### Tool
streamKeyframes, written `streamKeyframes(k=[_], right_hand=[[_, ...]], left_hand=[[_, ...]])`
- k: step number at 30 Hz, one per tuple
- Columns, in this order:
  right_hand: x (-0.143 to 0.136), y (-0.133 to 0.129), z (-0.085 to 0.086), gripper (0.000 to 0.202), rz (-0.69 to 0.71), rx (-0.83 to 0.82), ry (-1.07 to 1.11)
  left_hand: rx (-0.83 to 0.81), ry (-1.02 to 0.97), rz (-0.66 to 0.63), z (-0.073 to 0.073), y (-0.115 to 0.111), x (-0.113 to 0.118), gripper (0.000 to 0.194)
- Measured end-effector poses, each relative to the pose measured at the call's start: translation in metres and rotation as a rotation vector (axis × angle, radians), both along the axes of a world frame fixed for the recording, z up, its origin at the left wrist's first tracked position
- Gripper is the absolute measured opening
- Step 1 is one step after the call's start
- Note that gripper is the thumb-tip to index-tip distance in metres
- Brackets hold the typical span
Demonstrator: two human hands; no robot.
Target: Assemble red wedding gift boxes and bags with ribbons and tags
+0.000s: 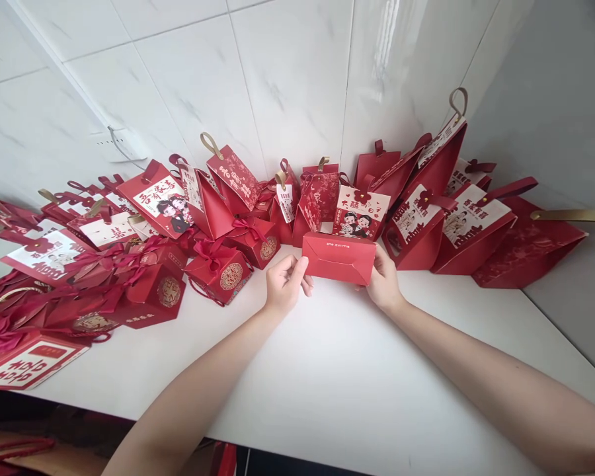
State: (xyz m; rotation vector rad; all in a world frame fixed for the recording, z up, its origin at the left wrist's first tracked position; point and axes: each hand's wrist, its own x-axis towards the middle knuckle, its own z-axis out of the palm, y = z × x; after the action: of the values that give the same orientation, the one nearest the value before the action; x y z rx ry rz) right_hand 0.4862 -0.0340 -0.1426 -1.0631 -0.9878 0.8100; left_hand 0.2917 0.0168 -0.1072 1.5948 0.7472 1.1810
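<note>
Between my two hands I hold a red paper gift box [340, 261], its folded bottom flaps facing me and a line of small white print along the upper edge. My left hand [285, 281] pinches its left end between thumb and fingers. At the right end, my right hand [383, 277] grips the side, with its fingers partly hidden behind the box. Just behind stands a gift box with a cartoon couple [359, 211] on its pale front; the held box covers its lower edge.
Red gift boxes with loop handles line the tiled wall [297, 73], including a tilted one [525, 241] at the right. Ribboned boxes [151, 291] crowd the left of the white table [327, 370]. A wall socket [121, 145] with a cable sits at the back left.
</note>
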Motion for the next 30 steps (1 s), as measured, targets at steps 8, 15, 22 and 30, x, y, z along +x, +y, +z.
streamKeyframes(k=[8, 15, 22, 30], right_hand=[[0.000, 0.003, 0.002, 0.018, -0.059, -0.041, 0.012], [0.002, 0.004, -0.002, 0.016, -0.052, -0.010, 0.034], [0.004, 0.005, -0.006, 0.022, -0.038, -0.007, -0.011], [-0.003, 0.000, 0.000, 0.025, -0.219, 0.080, -0.196]], left_hand=[[0.115, 0.119, -0.014, -0.006, 0.003, -0.003, 0.044], [0.194, 0.185, -0.012, -0.010, 0.005, -0.005, 0.044], [0.209, 0.208, -0.006, -0.005, 0.001, -0.006, 0.046], [-0.016, 0.090, -0.127, -0.019, 0.016, -0.008, 0.072]])
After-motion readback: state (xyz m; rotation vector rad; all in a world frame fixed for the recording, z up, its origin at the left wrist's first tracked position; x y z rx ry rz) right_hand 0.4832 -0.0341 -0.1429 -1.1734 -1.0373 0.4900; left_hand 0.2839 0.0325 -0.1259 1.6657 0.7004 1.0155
